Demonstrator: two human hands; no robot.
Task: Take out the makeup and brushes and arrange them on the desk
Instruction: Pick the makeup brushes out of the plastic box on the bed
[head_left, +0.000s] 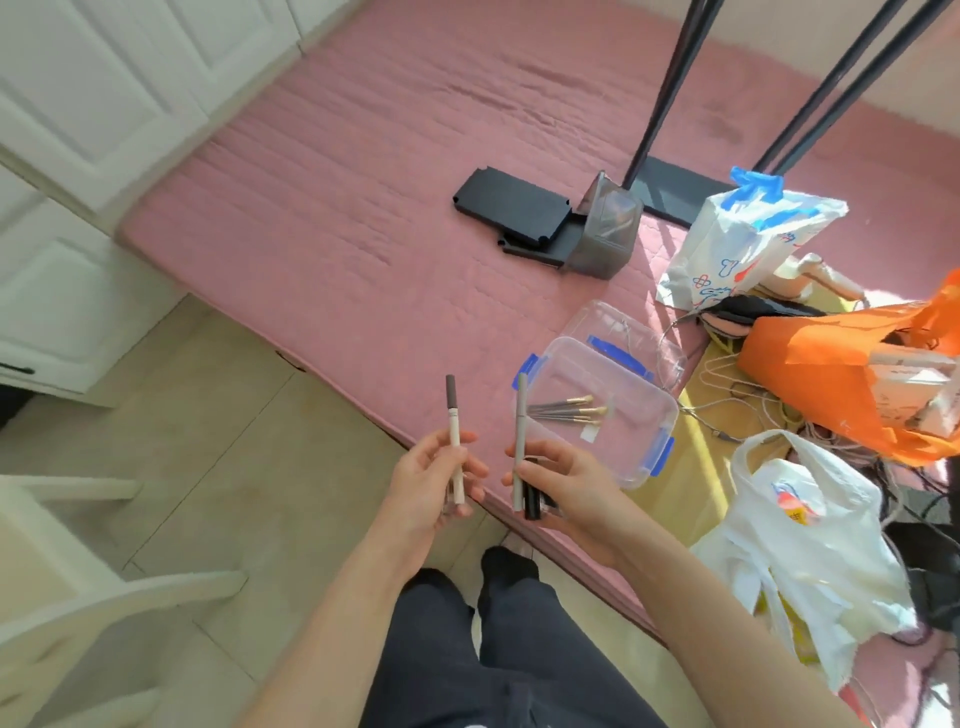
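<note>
Holding two slim makeup pens upright at centre of frame, above floor by bed edge. Left hand (431, 483): grip pinching white pen with grey cap (453, 431) by its lower half. Right hand (566, 478): grip curled round second pale pen (520, 415) plus black tube (532, 501), bundled together.

Pens probably light, stiff, smooth. Bundle could slip, so mid-barrel hold seems safest.

Brushes (566, 408) lie in clear box (631, 452) on pink bed (363, 208), right of centre. Thin handles, soft bristles: take by handles. Worktop not in view.

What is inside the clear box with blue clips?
In the clear box lie thin brushes with gold ferrules. The grey pen in the right hand hides its left edge.
</note>
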